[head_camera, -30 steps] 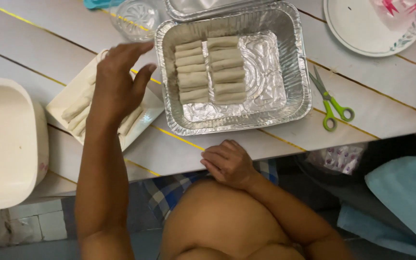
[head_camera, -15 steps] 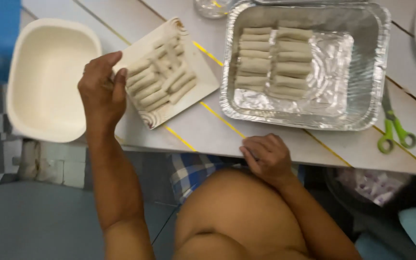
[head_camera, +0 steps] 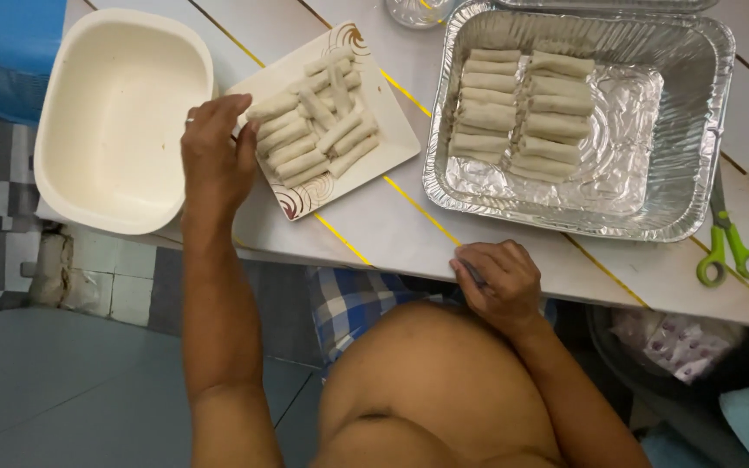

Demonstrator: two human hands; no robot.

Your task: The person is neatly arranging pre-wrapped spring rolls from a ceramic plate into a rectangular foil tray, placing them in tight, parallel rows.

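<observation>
Square white plate [head_camera: 373, 165] of pale rolled wrappers [head_camera: 314, 130] under left hand [head_camera: 214, 160].

Cream tub [head_camera: 88, 186], silver foil tray [head_camera: 704, 130]

A deep cream plastic basin [head_camera: 119, 113] sits at the upper left of the frame, overhanging the near edge of the pale planked surface [head_camera: 374, 221], which is crossed by thin yellow lines. At the upper right stands a large foil tray [head_camera: 695, 156] with two neat rows of pale rolls [head_camera: 522, 108] lying side by side on its crinkled bottom. Green-handled scissors [head_camera: 726, 247] lie at the right edge of the frame, just beside the tray's corner. A clear glass vessel [head_camera: 413, 10] shows partly at the top edge. Below the surface are grey floor [head_camera: 62, 390], white tiles [head_camera: 114, 295], blue checked cloth [head_camera: 353, 303] and a crumpled plastic bag [head_camera: 678, 342] at lower right.
</observation>
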